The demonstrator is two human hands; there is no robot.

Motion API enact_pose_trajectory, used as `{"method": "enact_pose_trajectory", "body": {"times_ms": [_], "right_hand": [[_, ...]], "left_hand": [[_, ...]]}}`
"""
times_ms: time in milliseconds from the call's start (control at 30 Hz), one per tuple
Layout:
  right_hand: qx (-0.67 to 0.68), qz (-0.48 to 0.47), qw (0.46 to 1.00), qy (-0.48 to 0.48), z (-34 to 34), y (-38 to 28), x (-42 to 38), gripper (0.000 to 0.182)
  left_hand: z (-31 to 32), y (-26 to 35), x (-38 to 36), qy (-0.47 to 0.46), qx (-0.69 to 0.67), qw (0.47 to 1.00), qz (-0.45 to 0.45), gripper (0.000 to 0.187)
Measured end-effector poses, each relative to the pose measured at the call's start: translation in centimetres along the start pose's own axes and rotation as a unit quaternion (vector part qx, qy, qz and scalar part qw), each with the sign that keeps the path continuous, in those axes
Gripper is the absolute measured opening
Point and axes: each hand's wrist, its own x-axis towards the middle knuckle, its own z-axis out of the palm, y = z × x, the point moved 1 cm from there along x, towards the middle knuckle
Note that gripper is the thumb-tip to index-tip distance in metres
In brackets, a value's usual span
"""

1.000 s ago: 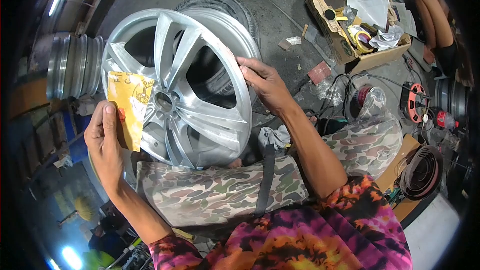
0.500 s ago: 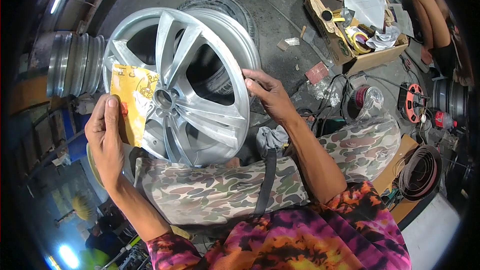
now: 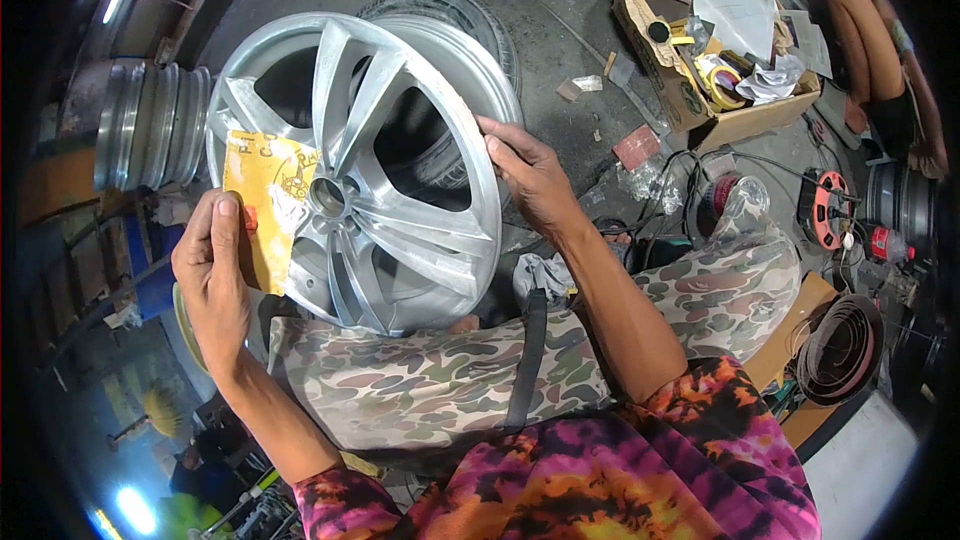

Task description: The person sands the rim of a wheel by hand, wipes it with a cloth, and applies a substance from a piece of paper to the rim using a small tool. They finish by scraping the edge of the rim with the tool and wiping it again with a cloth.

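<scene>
In the head view, a silver alloy wheel rim (image 3: 340, 120) with paired spokes stands tilted in front of my legs. A yellow sheet (image 3: 265, 255) with dark handwriting, whitish smears and a small red patch is pinched in my left hand (image 3: 212, 265), thumb on its front face. It overlaps the left spokes, beside the centre bore. My right hand (image 3: 540, 185) grips the rim's right edge, with the thumb and fingers at the lip. Behind the rim, a black tyre (image 3: 430, 8) lies on the floor.
At upper right stands a cardboard box (image 3: 740, 128) with tape and papers. Another wheel (image 3: 150, 130) is at left. On the right are an orange cable reel (image 3: 828, 208), a bottle (image 3: 890, 243) and coiled abrasive strips (image 3: 840, 350). A person's bent leg (image 3: 868, 40) shows at upper right.
My right hand has shifted slightly up and left along the rim's edge. The left hand holds the yellow sheet in nearly the same place. The view has moved a little.
</scene>
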Motion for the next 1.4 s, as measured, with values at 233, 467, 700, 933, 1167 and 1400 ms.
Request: {"method": "enact_pose_trajectory", "body": {"times_ms": [233, 467, 700, 933, 1167, 1400], "right_hand": [[-0.012, -0.014, 1.0, -0.004, 0.3, -0.6, 1.5, 0.035], [-0.043, -0.011, 0.999, -0.016, 0.6, -1.9, 1.6, 0.034], [-0.024, 0.004, 0.999, -0.024, -0.5, -0.6, 0.9, 0.037], [-0.018, 0.009, 1.0, 0.004, -0.6, 0.2, -0.6, 0.038], [-0.055, 0.003, 0.998, 0.004, -0.3, -0.2, -1.6, 0.036], [-0.157, -0.038, 0.987, -0.007, -0.6, -0.5, -2.0, 0.037]], "left_hand": [[0.1, 0.6, 0.0, -0.005, -0.006, 1.0, -0.008, 0.032], [0.1, 0.6, -0.2, -0.007, -0.004, 1.0, -0.007, 0.032], [0.2, 0.6, 0.0, -0.004, -0.007, 1.0, -0.003, 0.032], [0.4, 0.8, 0.2, -0.009, -0.009, 1.0, 0.006, 0.032], [0.8, 0.7, 0.2, -0.003, -0.009, 1.0, 0.012, 0.032], [1.2, 1.1, 0.4, -0.009, -0.006, 1.0, 0.02, 0.032]]}}
